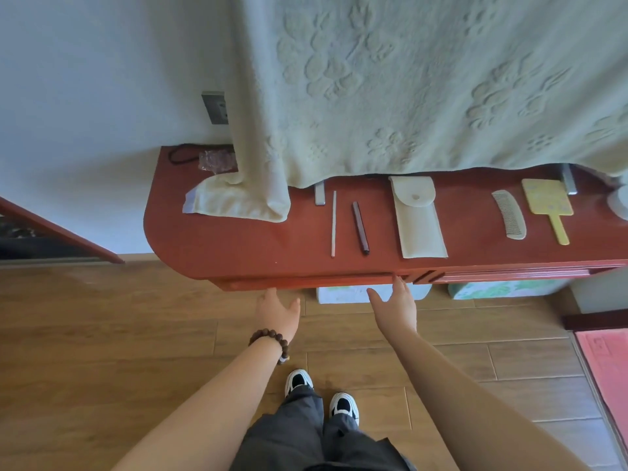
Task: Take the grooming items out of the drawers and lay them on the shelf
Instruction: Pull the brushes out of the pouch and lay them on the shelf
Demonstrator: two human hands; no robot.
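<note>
Reaching both empty, spread hands, left hand and right hand, to the drawer front under the shelf; I should press evenly, fingertips clear.

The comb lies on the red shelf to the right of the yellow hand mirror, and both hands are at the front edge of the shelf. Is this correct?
Not quite. In the head view the comb lies to the left of the yellow hand mirror, not the right. The rest holds: both are on the red shelf, with the left hand and right hand at its front edge.
</note>
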